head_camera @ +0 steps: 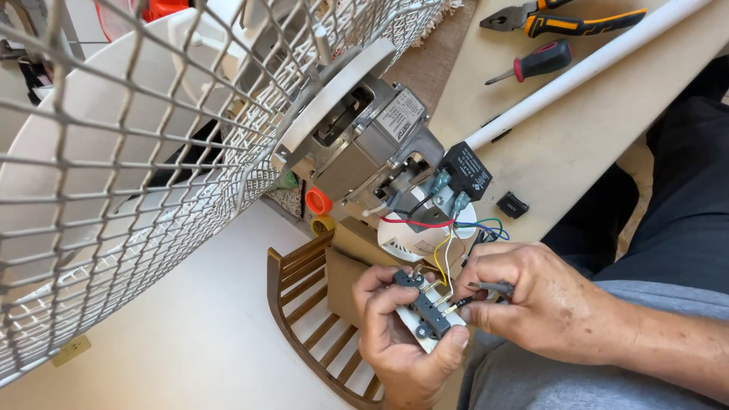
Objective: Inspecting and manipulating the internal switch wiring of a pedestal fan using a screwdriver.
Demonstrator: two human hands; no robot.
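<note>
a small white switch block with dark grey terminals (429, 313) sits low in the middle, clamped in the curled fingers of the left hand (399, 338). just beside it, the right hand (531, 300) pinches a thin dark-tipped wire end (463, 303) against the block, fingers closed together on it. yellow, red, blue and green wires (440, 254) run up from the grip to the grey metal fan motor (364, 140) behind the white wire grille (129, 175). farther beyond lie a red-handled screwdriver (535, 62) and orange-and-black pliers (562, 19).
</note>
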